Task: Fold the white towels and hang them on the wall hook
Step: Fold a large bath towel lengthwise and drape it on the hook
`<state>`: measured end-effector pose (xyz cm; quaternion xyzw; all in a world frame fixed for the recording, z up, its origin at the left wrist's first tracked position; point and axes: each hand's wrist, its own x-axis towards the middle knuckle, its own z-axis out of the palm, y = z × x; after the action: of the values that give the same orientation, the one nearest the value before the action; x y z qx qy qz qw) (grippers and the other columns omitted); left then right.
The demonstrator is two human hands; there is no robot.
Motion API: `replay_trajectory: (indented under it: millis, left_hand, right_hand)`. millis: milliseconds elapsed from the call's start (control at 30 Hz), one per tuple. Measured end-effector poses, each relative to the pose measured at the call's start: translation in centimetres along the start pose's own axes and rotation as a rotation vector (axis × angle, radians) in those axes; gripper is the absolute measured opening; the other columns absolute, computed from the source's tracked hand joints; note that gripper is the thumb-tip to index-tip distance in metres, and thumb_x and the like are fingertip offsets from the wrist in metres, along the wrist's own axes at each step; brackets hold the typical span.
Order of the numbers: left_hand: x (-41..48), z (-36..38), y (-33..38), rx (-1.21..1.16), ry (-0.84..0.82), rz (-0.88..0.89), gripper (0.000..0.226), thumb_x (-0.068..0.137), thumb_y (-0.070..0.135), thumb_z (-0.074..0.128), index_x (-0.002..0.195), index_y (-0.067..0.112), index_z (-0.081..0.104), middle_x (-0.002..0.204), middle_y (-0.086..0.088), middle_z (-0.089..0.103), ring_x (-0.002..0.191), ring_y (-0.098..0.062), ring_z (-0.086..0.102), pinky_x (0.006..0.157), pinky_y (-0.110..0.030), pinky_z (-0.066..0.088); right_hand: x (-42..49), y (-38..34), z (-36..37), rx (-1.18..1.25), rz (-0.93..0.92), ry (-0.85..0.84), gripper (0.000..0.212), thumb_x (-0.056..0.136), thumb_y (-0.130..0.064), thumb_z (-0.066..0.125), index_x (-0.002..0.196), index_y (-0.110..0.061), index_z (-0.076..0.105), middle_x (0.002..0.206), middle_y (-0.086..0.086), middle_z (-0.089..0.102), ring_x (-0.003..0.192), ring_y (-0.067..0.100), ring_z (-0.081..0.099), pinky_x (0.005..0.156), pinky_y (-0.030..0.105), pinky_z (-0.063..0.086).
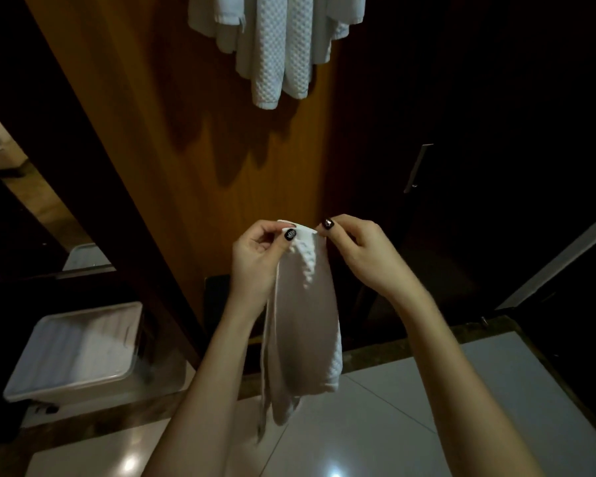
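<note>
**Towel Held at Top Edge by 2 Hands**

Both forearms reached forward from the bottom of the view. The left hand (255, 259) pinched the left end of the top edge of a white towel (303, 315) between thumb and curled fingers. The right hand (362, 251) pinched the right end of the same edge in the same way. The 2 hands were close together and at equal height, and dark polish showed on both thumbnails.

The towel hung straight down between the forearms, in the air, as a narrow doubled strip. Layered edges showed along its left side. A waffle texture showed near the top and at the lower right corner.

Below the towel lay a glossy light-tiled floor (444, 401) with a dark stone border. To the left, a pale plastic bin (25, 390) stood on the floor and held white cloth.

Directly ahead stood a brown wood wall panel (172, 139). At its top, several hung towels (276, 46) draped down in overlapping folds, well above the hands. Their support was out of view. To the right of the panel was a dark door (479, 115) with a slim metal handle (417, 168).
</note>
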<state>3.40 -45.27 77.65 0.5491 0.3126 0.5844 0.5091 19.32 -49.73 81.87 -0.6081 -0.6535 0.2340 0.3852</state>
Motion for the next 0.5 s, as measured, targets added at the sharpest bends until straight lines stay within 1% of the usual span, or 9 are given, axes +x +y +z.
replay_trajectory:
  millis: [67, 100, 167, 200, 267, 333, 400, 467, 500]
  left_hand:
    - [0.8, -0.6, 0.6, 0.008, -0.006, 0.044, 0.021, 0.086, 0.000, 0.063, 0.082, 0.020, 0.064, 0.082, 0.014, 0.072, 0.077, 0.000, 0.064, 0.070, -0.013, 0.049]
    - [1.3, -1.0, 0.9, 0.017, -0.010, 0.071, 0.020, 0.086, 0.000, 0.063, 0.083, 0.020, 0.064, 0.082, 0.015, 0.072, 0.078, 0.002, 0.064, 0.071, -0.012, 0.048]
    - [2.3, -1.7, 1.7, 0.003, 0.002, 0.107, 0.017, 0.084, 0.005, 0.064, 0.082, 0.022, 0.065, 0.083, 0.015, 0.071, 0.080, 0.001, 0.064, 0.072, -0.013, 0.048]
    - [2.8, -2.1, 2.2, -0.028, 0.009, 0.107, 0.016, 0.082, 0.010, 0.065, 0.080, 0.026, 0.067, 0.083, 0.015, 0.071, 0.081, -0.001, 0.063, 0.072, -0.015, 0.048]
    - [3.7, -2.7, 3.3, -0.072, 0.000, 0.121, 0.011, 0.078, 0.019, 0.069, 0.078, 0.031, 0.071, 0.083, 0.013, 0.071, 0.081, -0.002, 0.063, 0.072, -0.017, 0.048]
    - [4.5, -3.1, 4.2, -0.071, -0.017, 0.166, 0.007, 0.075, 0.027, 0.071, 0.078, 0.033, 0.072, 0.084, 0.013, 0.072, 0.082, -0.003, 0.063, 0.073, -0.016, 0.048]
    - [5.3, -3.5, 4.9, -0.049, -0.005, 0.209, 0.008, 0.077, 0.026, 0.071, 0.079, 0.033, 0.072, 0.086, 0.013, 0.072, 0.084, -0.003, 0.064, 0.075, -0.017, 0.048]
    - [6.0, -3.9, 5.4, -0.017, 0.031, 0.235, 0.015, 0.080, 0.019, 0.069, 0.078, 0.033, 0.072, 0.086, 0.014, 0.072, 0.084, -0.002, 0.064, 0.075, -0.016, 0.048]
    - [6.4, -4.2, 5.4, -0.001, 0.046, 0.236, 0.018, 0.082, 0.015, 0.068, 0.078, 0.032, 0.072, 0.085, 0.014, 0.072, 0.084, -0.001, 0.064, 0.074, -0.015, 0.048]
  right_hand:
    - [0.4, 0.8, -1.4, -0.110, -0.025, -0.135, 0.038, 0.096, -0.046, 0.046, 0.094, -0.015, 0.067, 0.118, 0.001, 0.062, 0.111, 0.014, 0.055, 0.094, 0.033, 0.046]
    - [0.6, 1.1, -2.0, -0.145, -0.011, -0.202, 0.036, 0.093, -0.050, 0.049, 0.089, -0.019, 0.066, 0.131, -0.002, 0.055, 0.124, 0.012, 0.046, 0.100, 0.030, 0.038]
    - [1.0, 1.5, -2.8, -0.158, 0.033, -0.304, 0.024, 0.090, -0.047, 0.058, 0.085, -0.025, 0.064, 0.146, -0.005, 0.041, 0.138, 0.011, 0.028, 0.105, 0.029, 0.027]
    - [1.1, 1.7, -2.9, -0.157, 0.049, -0.334, 0.019, 0.089, -0.044, 0.062, 0.092, -0.026, 0.066, 0.149, -0.005, 0.037, 0.140, 0.011, 0.024, 0.107, 0.029, 0.026]
    - [1.3, 2.3, -2.8, -0.181, 0.064, -0.373, 0.038, 0.088, -0.039, 0.067, 0.122, -0.022, 0.063, 0.153, -0.005, 0.032, 0.141, 0.012, 0.024, 0.111, 0.029, 0.026]
    - [1.5, 2.7, -2.5, -0.218, 0.073, -0.363, 0.051, 0.087, -0.039, 0.069, 0.131, -0.016, 0.059, 0.152, -0.003, 0.033, 0.140, 0.014, 0.030, 0.108, 0.024, 0.028]
    - [1.8, 3.1, -3.0, -0.287, 0.073, -0.276, 0.048, 0.086, -0.040, 0.069, 0.126, -0.013, 0.064, 0.150, 0.001, 0.038, 0.139, 0.016, 0.032, 0.105, 0.022, 0.028]
    - [2.1, 3.6, -4.3, -0.352, 0.086, -0.201, 0.039, 0.087, -0.042, 0.068, 0.111, -0.012, 0.071, 0.143, 0.003, 0.044, 0.139, 0.019, 0.030, 0.105, 0.029, 0.031]
    - [2.3, 3.8, -5.0, -0.324, 0.103, -0.197, 0.036, 0.087, -0.042, 0.068, 0.104, -0.011, 0.072, 0.135, 0.002, 0.051, 0.135, 0.020, 0.037, 0.101, 0.032, 0.035]
